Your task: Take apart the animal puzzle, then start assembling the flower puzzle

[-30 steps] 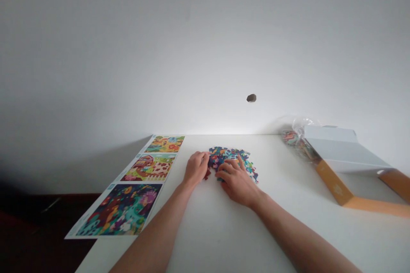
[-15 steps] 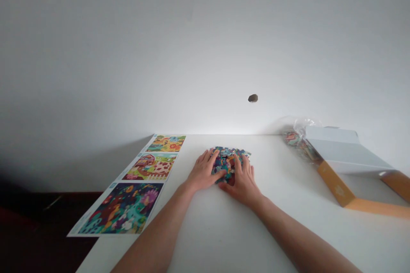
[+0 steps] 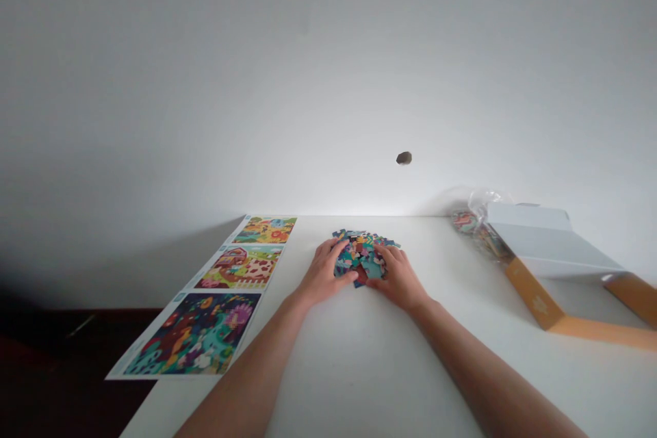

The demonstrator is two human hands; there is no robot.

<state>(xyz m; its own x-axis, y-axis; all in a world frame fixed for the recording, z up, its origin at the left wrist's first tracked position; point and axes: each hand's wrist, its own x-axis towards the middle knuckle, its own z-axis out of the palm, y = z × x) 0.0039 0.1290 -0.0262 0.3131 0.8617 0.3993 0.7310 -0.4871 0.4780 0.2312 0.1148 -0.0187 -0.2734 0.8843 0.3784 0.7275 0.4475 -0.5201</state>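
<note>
A heap of colourful jigsaw pieces (image 3: 363, 256) lies on the white table (image 3: 339, 363), between my two hands. My left hand (image 3: 324, 272) cups the heap's left side, thumb and fingers apart, touching the pieces. On the opposite side my right hand (image 3: 399, 278) rests against the pieces, its fingers curved and the thumb spread toward the near edge of the heap. Neither hand has a piece lifted. Teal, dark blue and reddish pieces show between the hands; those under the fingertips are hidden.
Left of the hands lies a printed sheet (image 3: 252, 293) with three pictures, overhanging the table's left edge. At the right stands an open orange and white box (image 3: 536, 293). Behind it is a clear plastic bag (image 3: 487, 233) with colourful contents. A wall (image 3: 308, 82) rises at the back.
My hands have drawn slightly apart at the fingers, uncovering more of the heap's middle. The pieces between them have shifted and look more bunched.
</note>
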